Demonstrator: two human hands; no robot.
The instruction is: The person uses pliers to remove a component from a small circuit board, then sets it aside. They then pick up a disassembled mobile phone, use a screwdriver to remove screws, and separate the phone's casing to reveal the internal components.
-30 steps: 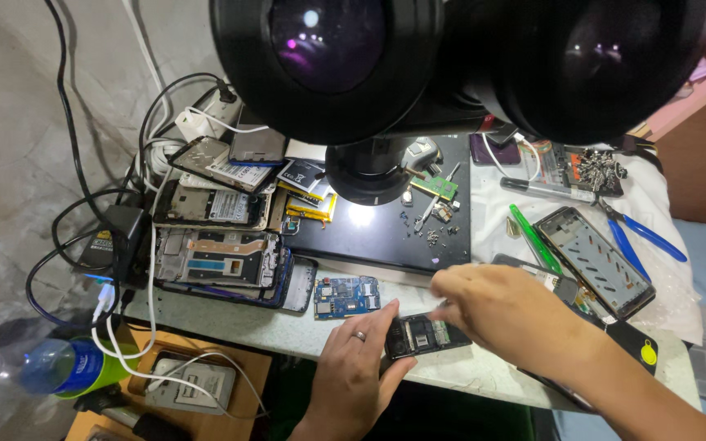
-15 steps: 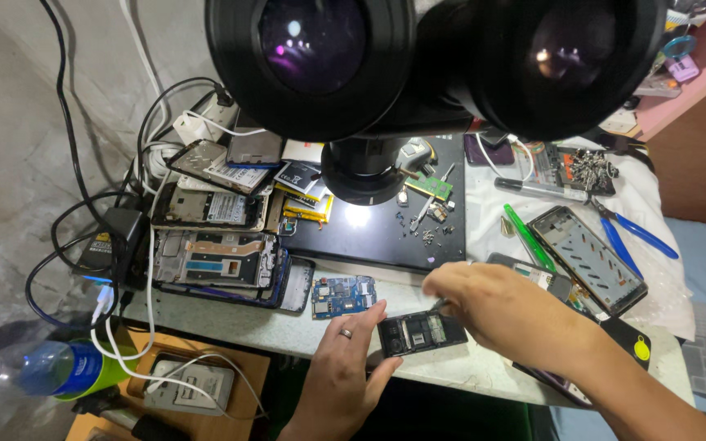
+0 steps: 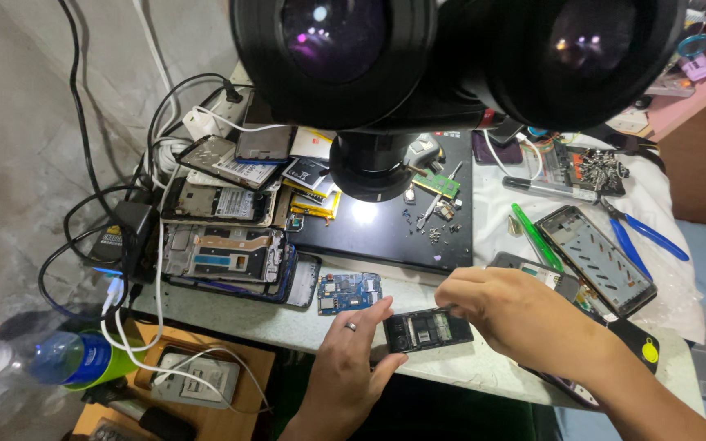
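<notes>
My left hand (image 3: 351,363), with a ring on one finger, grips the left end of a small opened phone (image 3: 426,330) at the near edge of the white bench (image 3: 239,314). My right hand (image 3: 516,314) comes in from the right and pinches the phone's right end, fingers curled over it. The phone lies flat with its dark insides facing up. A blue circuit board (image 3: 349,292) sits just behind my left hand.
A microscope head (image 3: 451,57) hangs over a lit black mat (image 3: 394,229) with small parts. Stripped phones (image 3: 222,253) and cables pile up at left. A phone frame (image 3: 594,257), green tool (image 3: 537,237) and blue pliers (image 3: 643,233) lie right. A bottle (image 3: 51,359) stands below left.
Both hands have kept hold of the small phone and shifted it slightly left along the bench edge. The view has tilted a little.
</notes>
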